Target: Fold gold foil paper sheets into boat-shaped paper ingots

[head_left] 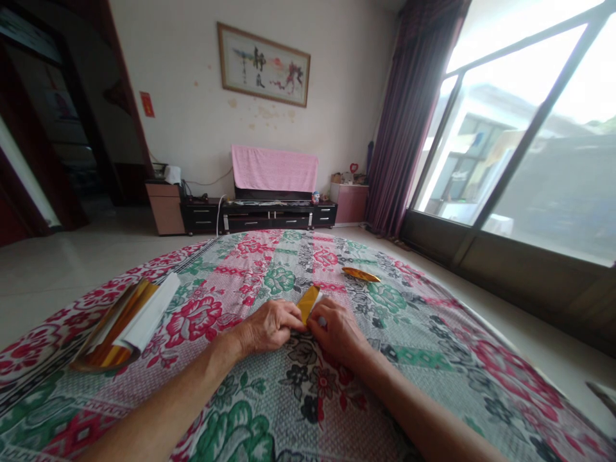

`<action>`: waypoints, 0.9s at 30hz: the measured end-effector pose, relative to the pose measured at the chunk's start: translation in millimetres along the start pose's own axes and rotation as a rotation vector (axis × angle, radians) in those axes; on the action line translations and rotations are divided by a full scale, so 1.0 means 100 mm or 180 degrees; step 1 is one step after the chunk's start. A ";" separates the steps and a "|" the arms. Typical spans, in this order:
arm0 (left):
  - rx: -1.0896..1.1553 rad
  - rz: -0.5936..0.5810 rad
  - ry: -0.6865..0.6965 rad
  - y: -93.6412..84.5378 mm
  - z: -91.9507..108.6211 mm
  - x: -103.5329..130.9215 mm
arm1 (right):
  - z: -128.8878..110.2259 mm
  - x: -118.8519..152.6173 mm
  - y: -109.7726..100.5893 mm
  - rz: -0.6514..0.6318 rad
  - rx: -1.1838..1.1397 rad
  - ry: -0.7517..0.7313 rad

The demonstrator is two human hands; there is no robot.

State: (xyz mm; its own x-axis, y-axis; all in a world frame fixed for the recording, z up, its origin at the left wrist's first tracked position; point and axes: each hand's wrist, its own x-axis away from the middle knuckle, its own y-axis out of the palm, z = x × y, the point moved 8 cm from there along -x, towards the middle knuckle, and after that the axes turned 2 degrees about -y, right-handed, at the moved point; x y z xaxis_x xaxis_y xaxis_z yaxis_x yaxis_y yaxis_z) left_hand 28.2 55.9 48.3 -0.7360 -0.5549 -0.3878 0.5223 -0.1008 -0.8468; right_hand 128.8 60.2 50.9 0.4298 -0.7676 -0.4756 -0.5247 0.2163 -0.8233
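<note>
A small piece of gold paper [308,304] with a white edge stands up between my two hands, over the flowered cloth. My left hand [272,326] has its fingers closed at the paper's lower left side. On its right side my right hand [335,327] pinches the paper with bent fingers. Beyond my hands, a little to the right, lies a gold boat-shaped folded piece [360,275]. To the left rests a stack of gold and white paper sheets [126,324], curled at its near end.
The flowered cloth [231,417] covers a round table. Past it stand a low black cabinet [250,222], a screen under a pink cloth [274,168], and side cabinets. Large windows and a purple curtain [409,122] are at the right.
</note>
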 end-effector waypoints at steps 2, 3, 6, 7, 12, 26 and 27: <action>-0.0027 -0.0034 0.0021 0.01 0.01 0.00 | -0.01 0.00 0.00 0.0012 0.0005 -0.0022; -0.0044 -0.0059 0.0027 0.01 0.01 0.00 | -0.01 0.00 0.00 0.0018 0.0007 -0.0026; -0.0083 -0.0119 0.0028 0.01 0.03 0.00 | -0.01 0.00 0.00 0.0030 0.0006 -0.0045; -0.0087 -0.0135 0.0027 0.01 0.04 -0.01 | -0.01 0.00 0.00 0.0032 0.0005 -0.0054; -0.0054 -0.0186 0.0026 0.00 0.06 -0.01 | 0.01 0.00 0.01 0.0021 0.0008 -0.0043; -0.0192 -0.0101 0.0021 0.03 0.07 -0.01 | 0.05 0.03 -0.01 0.0369 -0.0166 -0.0114; -0.0207 -0.0117 0.0040 0.03 0.08 -0.01 | 0.05 0.03 0.00 0.0379 -0.0171 -0.0129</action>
State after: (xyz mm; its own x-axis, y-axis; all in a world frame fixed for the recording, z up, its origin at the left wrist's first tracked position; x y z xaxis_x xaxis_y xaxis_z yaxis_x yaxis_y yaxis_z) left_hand 33.7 49.6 48.8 -0.7597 -0.5413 -0.3603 0.4661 -0.0670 -0.8822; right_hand 134.1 61.2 48.5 0.3908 -0.7132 -0.5820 -0.6120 0.2710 -0.7430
